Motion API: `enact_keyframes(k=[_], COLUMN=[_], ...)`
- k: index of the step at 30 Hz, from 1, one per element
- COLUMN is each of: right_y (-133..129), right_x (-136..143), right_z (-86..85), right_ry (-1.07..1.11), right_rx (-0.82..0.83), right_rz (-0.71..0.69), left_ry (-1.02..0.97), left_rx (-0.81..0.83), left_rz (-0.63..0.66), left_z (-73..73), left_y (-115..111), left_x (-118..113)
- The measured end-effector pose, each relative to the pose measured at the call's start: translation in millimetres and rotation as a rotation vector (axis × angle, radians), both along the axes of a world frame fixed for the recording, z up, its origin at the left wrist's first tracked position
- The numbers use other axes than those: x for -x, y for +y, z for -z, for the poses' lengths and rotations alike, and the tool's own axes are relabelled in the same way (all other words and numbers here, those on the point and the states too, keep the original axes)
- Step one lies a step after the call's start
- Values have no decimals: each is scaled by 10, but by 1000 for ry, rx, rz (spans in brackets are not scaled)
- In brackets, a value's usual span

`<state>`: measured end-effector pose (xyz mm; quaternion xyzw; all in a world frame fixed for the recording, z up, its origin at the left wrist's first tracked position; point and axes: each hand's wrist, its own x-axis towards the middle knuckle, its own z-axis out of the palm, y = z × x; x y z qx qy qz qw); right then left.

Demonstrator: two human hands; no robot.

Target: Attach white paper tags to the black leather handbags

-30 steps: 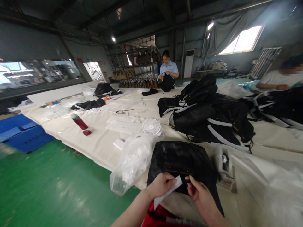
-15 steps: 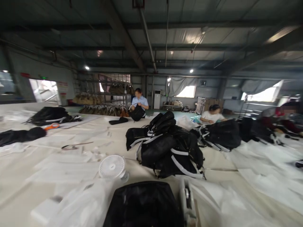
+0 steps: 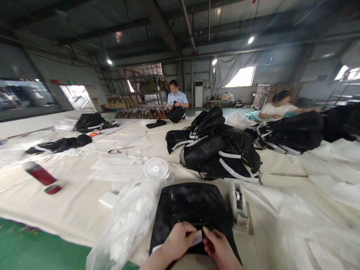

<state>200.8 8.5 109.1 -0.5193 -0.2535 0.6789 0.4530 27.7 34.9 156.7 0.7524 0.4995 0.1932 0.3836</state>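
A black bag [image 3: 194, 202] lies flat on the table directly in front of me. Over its near part, my left hand [image 3: 180, 242] is closed in a pinch on a white strip [image 3: 198, 238]. My right hand [image 3: 221, 245] is pinched closed beside the strip's right end, next to a small dark bit; what its fingertips grip is too small to make out. The fingertips of both hands are close together. Just right of the bag stands a white tape dispenser [image 3: 239, 206]. At its left is a clear plastic bag [image 3: 126, 221] with white pieces inside.
A white fan [image 3: 156, 168] and a pile of black bags [image 3: 216, 150] lie beyond. Left are a red bottle [image 3: 41, 173], its cap [image 3: 52, 189] and orange-handled scissors [image 3: 95, 133]. Two people, one in a blue shirt [image 3: 177, 99], one in a white shirt [image 3: 277, 110], work across the table.
My view has tilted down and turned left, bringing the bottle and floor into sight. Both my hands have come into view over the black bag, with the white strip.
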Motion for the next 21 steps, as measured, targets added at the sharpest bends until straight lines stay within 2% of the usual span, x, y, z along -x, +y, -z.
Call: enact_keyframes(k=[5, 7, 10, 12, 14, 17, 21], right_y=[20, 20, 15, 20, 34, 68, 108], right_x=[-96, -67, -77, -156, -265, -383, -373], right_z=[-87, -80, -79, -93, -100, -67, 22], right_ry=[13, -52, -225, -375, -480, -482, -434], right_rx=[72, 35, -44, -109, -192, -289, -308], right_rz=[50, -20, -200, -240, -151, 0, -34], left_ry=[128, 173, 204, 234, 272, 312, 345], left_rx=[-13, -8, 36, 102, 141, 135, 139], left_rz=[83, 84, 50, 21, -7, -29, -40], left_z=[-155, -174, -158, -140, -129, -128, -132], left_y=[7, 12, 4, -14, -33, -40, 5], left_x=[36, -8, -66, -65, -43, -40, -152])
